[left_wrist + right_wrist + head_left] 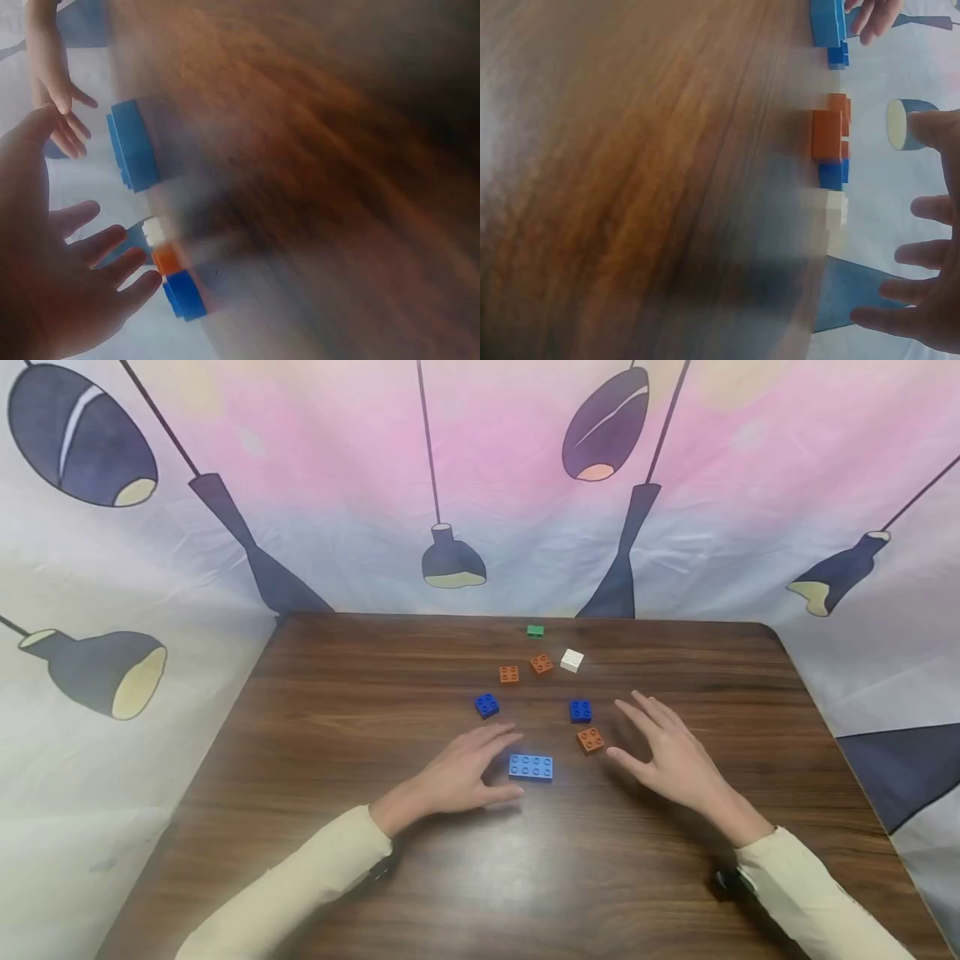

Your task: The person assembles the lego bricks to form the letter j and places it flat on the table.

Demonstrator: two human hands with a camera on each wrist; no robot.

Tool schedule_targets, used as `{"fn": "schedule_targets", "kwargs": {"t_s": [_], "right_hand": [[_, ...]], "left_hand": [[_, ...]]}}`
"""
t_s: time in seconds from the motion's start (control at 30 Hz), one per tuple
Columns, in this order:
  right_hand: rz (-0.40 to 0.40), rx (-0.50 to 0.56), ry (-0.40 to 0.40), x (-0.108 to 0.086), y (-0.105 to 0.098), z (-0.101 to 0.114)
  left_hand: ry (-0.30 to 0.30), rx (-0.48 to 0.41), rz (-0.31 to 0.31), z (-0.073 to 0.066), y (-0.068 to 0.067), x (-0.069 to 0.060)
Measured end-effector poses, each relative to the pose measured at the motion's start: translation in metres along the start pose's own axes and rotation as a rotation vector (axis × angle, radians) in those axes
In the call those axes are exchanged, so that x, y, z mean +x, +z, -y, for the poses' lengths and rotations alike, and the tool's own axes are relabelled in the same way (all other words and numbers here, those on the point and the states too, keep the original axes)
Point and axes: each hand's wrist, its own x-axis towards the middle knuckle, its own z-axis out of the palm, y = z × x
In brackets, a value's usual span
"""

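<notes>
My left hand (467, 770) hovers just left of a light blue eight-stud brick (531, 767), fingers and thumb spread apart with nothing between them. On the other side, my right hand (675, 760) has its fingers extended, close to an orange brick (590, 741) and a dark blue brick (581, 711). It holds nothing either. Another dark blue brick (487, 706) lies beyond the left fingertips. In the left wrist view the light blue brick (133, 145) sits past the spread thumb. The right wrist view has the orange brick (827, 136) in front of the thumb.
Farther back on the brown wooden table (337, 693) lie two more orange bricks, one on the left (509, 674) and one on the right (541, 663). A white brick (572, 660) and a small green brick (535, 632) lie near the back edge. A lamp-patterned cloth (510, 485) hangs behind.
</notes>
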Motion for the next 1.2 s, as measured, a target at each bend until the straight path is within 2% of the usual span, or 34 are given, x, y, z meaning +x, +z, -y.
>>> {"fn": "schedule_targets", "kwargs": {"t_s": [0.17,0.4,0.73,1.2], "right_hand": [[0.030,0.011,-0.018,0.003,0.006,0.000],[0.046,0.034,-0.066,0.009,0.014,0.001],[0.063,0.066,-0.098,0.018,0.021,0.007],[0.098,0.076,-0.095,0.026,0.027,0.013]], "left_hand": [[0.013,-0.030,0.028,-0.002,0.005,0.008],[0.015,-0.069,0.027,-0.005,0.010,0.017],[-0.001,-0.060,0.022,-0.006,0.018,0.023],[-0.030,-0.070,0.007,-0.001,0.016,0.035]]}}
